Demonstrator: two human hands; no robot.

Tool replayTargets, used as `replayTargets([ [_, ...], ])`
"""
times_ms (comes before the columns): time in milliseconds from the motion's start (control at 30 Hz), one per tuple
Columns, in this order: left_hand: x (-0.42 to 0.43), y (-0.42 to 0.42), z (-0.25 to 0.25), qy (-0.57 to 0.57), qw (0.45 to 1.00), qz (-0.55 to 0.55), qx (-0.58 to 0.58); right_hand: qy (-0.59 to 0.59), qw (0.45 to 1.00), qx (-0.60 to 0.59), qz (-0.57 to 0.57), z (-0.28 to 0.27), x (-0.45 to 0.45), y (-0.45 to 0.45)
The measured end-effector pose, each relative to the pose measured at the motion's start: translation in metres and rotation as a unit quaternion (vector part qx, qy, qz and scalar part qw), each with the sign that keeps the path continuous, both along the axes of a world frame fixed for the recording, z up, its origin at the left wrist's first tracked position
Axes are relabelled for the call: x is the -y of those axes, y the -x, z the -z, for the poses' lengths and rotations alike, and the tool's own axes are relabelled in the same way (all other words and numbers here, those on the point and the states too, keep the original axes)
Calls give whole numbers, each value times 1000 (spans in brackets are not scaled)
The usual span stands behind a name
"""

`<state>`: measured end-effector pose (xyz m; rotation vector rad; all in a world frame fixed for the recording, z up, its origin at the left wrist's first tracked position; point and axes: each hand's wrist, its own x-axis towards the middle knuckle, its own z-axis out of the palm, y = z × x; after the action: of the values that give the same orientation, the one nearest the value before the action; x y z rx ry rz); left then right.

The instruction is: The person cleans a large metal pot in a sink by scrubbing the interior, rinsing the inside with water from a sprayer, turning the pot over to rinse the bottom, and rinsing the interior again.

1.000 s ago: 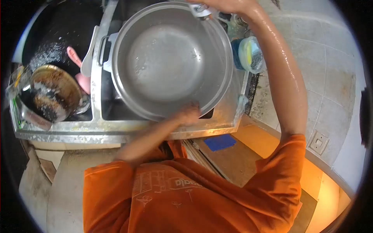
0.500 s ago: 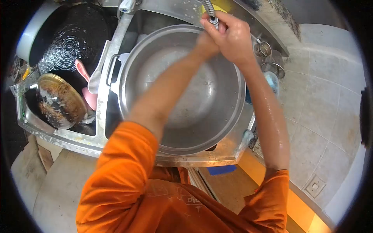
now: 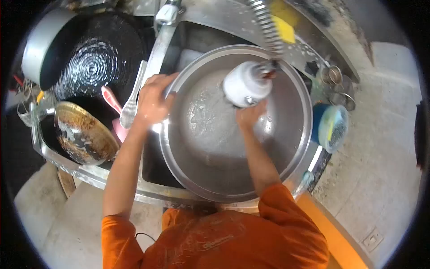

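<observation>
Left hand (image 3: pixel 154 101) curled on the left rim of the big metal pot (image 3: pixel 219 134) over the sink basin (image 3: pixel 156 166), right hand (image 3: pixel 251 116) inside, grip hidden beneath white spray head (image 3: pixel 246 84); apparently rinsing, next move calling for steady rim hold.

Single head-worn view, taken from above the wearer's orange shirt (image 3: pixel 215 246) and directed forward and steeply down. The pot (image 3: pixel 215 172) lies near and central, with the white spray head (image 3: pixel 245 85) between it and the lens; both hands (image 3: pixel 154 99) fall within the field. Wide-angle curvature bows the sink (image 3: pixel 159 47); dark borders round the corners.
</observation>
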<state>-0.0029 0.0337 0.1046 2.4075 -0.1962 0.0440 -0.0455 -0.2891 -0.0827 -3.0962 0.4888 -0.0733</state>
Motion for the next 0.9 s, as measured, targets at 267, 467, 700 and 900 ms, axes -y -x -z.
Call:
replayTargets([
  [267,-1,6,1,70,996,-26,-41,-181,807,-167,-537,-20,-32,98],
  [467,-1,7,7,57,998,-32,-15,-129,981,-26,-146,94,3,-28],
  [700,-1,7,1,81,996,-38,-26,-198,727,-334,-566,-43,-9,100],
  [900,-2,4,5,82,995,-49,-32,-104,921,185,-328,6,-38,-63],
])
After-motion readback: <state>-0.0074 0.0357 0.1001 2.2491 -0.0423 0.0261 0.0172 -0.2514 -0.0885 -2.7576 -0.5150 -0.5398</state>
